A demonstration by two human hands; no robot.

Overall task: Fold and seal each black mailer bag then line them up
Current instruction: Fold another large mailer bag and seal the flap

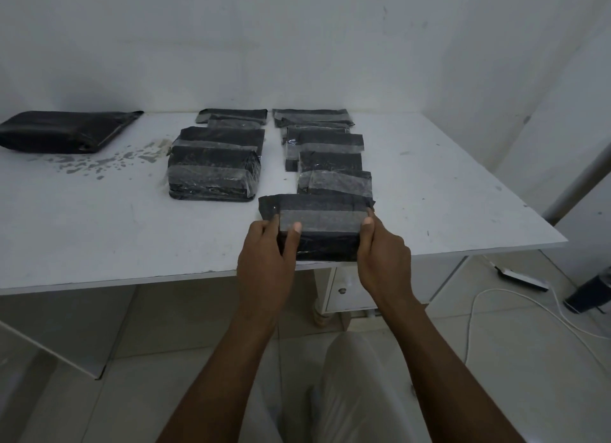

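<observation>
A folded black mailer bag [322,231] with a strip of clear tape across it lies at the table's front edge. My left hand [264,254] grips its left end, thumb on the tape. My right hand [383,251] grips its right end. Behind it runs a column of several taped black bags [330,158]. A second column of taped bags [215,165] lies to the left. One unfolded black mailer bag [62,132] lies flat at the far left of the table.
The white table [115,231] has grey stains near the unfolded bag and stands against a white wall. A white cable and power strip [522,277] lie on the tiled floor at the right. My leg shows below.
</observation>
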